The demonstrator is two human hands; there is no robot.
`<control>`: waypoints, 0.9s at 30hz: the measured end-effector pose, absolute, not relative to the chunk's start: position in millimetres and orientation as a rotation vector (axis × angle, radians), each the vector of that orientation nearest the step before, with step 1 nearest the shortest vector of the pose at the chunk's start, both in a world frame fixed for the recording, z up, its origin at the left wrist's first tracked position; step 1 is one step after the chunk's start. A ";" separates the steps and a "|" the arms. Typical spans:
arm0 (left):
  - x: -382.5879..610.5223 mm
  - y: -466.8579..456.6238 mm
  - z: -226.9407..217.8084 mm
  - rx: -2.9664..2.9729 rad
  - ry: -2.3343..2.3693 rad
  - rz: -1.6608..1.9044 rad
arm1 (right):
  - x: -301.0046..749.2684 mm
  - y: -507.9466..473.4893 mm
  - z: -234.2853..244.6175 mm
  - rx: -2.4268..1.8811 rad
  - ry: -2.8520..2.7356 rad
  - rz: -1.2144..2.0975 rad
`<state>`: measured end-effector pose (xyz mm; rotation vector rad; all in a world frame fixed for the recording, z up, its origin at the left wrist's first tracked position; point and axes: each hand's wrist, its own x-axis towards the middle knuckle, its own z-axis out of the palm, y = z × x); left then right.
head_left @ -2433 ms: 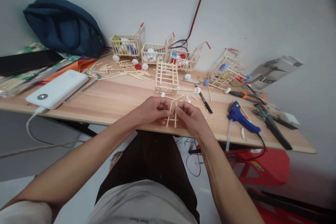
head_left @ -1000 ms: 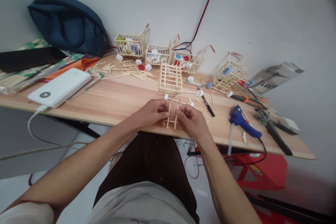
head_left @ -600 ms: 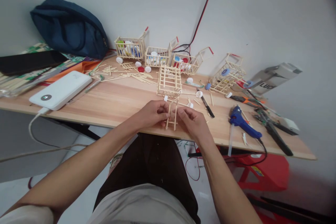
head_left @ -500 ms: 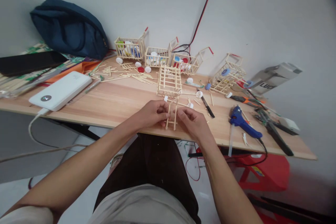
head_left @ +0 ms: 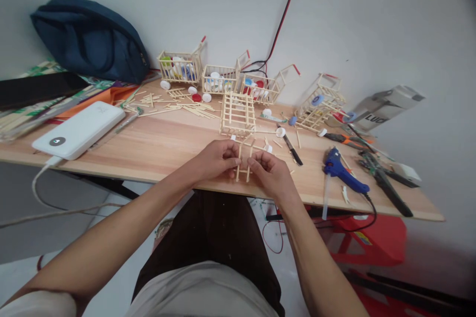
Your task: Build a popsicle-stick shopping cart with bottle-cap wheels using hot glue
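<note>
At the table's front edge, a small frame of thin wooden sticks [head_left: 248, 176] has two long bars joined by a crosspiece near its lower end. My left hand [head_left: 220, 159] pinches the left bar between thumb and fingers. From the other side, my right hand [head_left: 270, 169] closes thumb and fingertips on the right bar. Just beyond the hands lies a stick-built basket [head_left: 238, 113] with a lattice facing up. White bottle caps sit near it, one on the right [head_left: 280, 132] at the end of a stick.
Finished-looking miniature stick carts [head_left: 180, 67] holding coloured caps line the wall. Loose sticks [head_left: 197, 109] lie left of the basket. Rightward are a black pen [head_left: 293, 148], a blue glue gun [head_left: 344, 172] and pliers [head_left: 345, 139]. A white power bank [head_left: 80, 129] and blue bag [head_left: 92, 34] occupy the left.
My right thumb and fingers have come in slightly against the right bar of the stick frame. My left hand keeps its hold. The whole view has shifted a little.
</note>
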<state>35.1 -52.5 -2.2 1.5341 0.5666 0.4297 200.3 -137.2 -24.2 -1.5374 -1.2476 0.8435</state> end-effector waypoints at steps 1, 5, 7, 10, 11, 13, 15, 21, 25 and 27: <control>35.3 -52.4 -1.9 1.533 0.566 0.429 | 200.3 -137.5 -24.3 -1.542 -1.258 0.837; 35.8 -52.1 -2.1 1.518 0.553 0.437 | 200.1 -138.7 -26.0 -1.563 -1.278 0.804; 35.8 -51.5 -3.2 1.509 0.541 0.436 | 199.4 -138.9 -27.0 -1.568 -1.264 0.790; 35.3 -50.5 -5.4 1.493 0.527 0.433 | 198.3 -139.0 -27.6 -1.571 -1.236 0.795; 35.0 -50.4 -6.1 1.488 0.527 0.434 | 198.1 -138.9 -27.4 -1.573 -1.234 0.795; 34.4 -50.4 -6.9 1.482 0.533 0.436 | 197.8 -138.8 -26.8 -1.580 -1.241 0.784; 33.7 -50.8 -6.8 1.486 0.542 0.435 | 197.6 -138.6 -25.8 -1.587 -1.252 0.772; 33.1 -51.2 -5.4 1.509 0.541 0.426 | 197.8 -138.2 -24.3 -1.582 -1.288 0.783; 33.4 -50.9 -8.2 1.496 0.529 0.440 | 198.6 -138.6 -26.4 -1.586 -1.304 0.777; 33.2 -51.0 -9.7 1.499 0.529 0.445 | 198.8 -139.1 -27.5 -1.598 -1.295 0.771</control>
